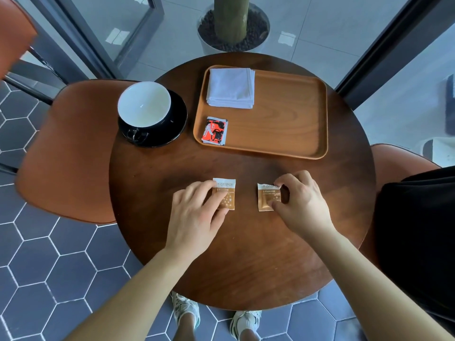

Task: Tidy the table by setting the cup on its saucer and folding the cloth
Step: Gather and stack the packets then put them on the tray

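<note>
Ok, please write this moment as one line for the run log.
black-and-white cup on black saucer | folded white cloth on wooden tray | left hand holds left brown sachet | right hand pinches right brown sachet

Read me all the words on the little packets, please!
"taikoo", after two Chinese characters: white strip on the left sachet.
Right sachet: same strip, its end hidden by the right hand.
Smaller print on both sachets: too small to read.
Red packet on the tray: markings too blurred to read.
</note>
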`<action>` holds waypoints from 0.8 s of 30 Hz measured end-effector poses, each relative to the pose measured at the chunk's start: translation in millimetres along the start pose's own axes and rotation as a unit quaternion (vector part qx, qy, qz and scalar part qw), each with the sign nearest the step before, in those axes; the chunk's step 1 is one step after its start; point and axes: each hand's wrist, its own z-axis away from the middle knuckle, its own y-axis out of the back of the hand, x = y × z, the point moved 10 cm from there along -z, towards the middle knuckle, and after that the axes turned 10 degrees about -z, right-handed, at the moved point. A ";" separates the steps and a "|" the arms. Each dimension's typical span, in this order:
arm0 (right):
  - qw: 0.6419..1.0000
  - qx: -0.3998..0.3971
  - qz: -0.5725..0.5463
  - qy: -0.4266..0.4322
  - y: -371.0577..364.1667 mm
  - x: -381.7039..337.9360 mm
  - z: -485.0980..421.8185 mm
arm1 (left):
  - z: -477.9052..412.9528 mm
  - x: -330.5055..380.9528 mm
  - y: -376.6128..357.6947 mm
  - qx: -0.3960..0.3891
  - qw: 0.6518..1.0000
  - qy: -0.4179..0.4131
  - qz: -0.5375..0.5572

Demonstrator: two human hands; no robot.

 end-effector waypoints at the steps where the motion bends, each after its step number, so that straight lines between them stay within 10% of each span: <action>1: 1.000 0.008 -0.008 0.006 2.0 -2.2 1.2 | 0.9 -2.5 -0.3 0.005 1.000 0.009 0.012; 24: 0.987 0.071 -0.138 -0.041 6.0 -8.2 12.1 | 8.0 -12.3 -3.0 0.038 0.998 0.058 -0.006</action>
